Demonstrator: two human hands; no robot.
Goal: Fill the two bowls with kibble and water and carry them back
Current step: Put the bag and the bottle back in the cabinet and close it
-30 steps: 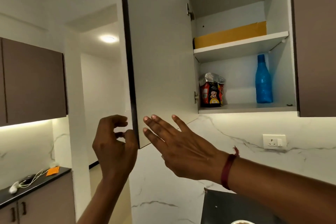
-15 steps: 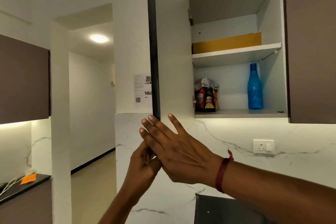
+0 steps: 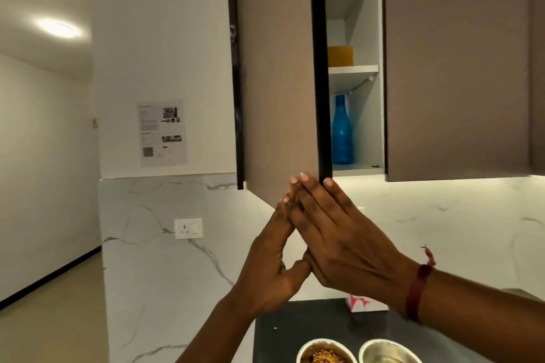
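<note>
Two steel bowls stand on the dark counter [image 3: 295, 330] at the bottom edge. The left bowl [image 3: 324, 352] holds brown kibble; the right bowl [image 3: 389, 352] looks pale inside, its contents unclear. Above them both hands meet at the lower corner of the brown cabinet door [image 3: 277, 74], which stands nearly closed. My right hand [image 3: 339, 233] lies flat with straight fingers against the door's black edge. My left hand [image 3: 274, 262] has straight fingers pressing on the door's face beside it. A blue bottle [image 3: 342, 130] shows through the gap inside the cabinet. The kibble bag is hidden behind the door.
A yellow box [image 3: 340, 56] sits on the cabinet's upper shelf. A shut brown cabinet [image 3: 457, 68] hangs to the right. A white-and-pink item [image 3: 362, 303] lies on the counter. Marble backsplash carries a wall socket [image 3: 188, 228]; a paper sheet [image 3: 162, 132] hangs above. A hallway opens at the left.
The cabinet door has swung from wide open to nearly closed under both hands. My view has dropped and shifted, bringing the two bowls into sight and hiding the kibble bag.
</note>
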